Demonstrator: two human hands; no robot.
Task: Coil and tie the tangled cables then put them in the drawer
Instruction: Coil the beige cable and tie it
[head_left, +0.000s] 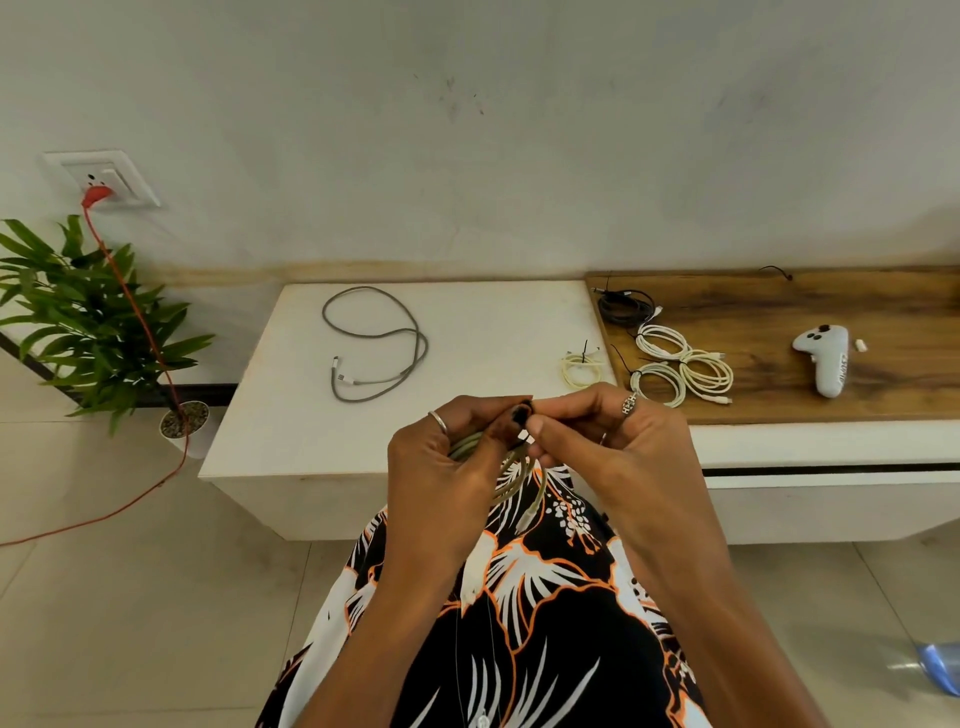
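The left hand (441, 457) gripped a coiled beige cable (511, 475) in curled fingers, held over the person's patterned lap, just in front of the white counter (270, 415). The right hand (597, 436) pinched what seemed a black tie (521, 410) at the coil's top, beside a white connector. No drawer interior showed; only a dark slot (831, 467) ran beneath the wooden top (857, 306). A loose grey cable (376, 343) lay uncoiled on the counter, and a small tied coil (582, 369) sat near its right edge. On the wood rested a black coil (623, 306), three white coils (680, 366) touching one another, and a white controller (826, 358). A potted plant (88, 322) and a red cord (135, 312) stood at the left.
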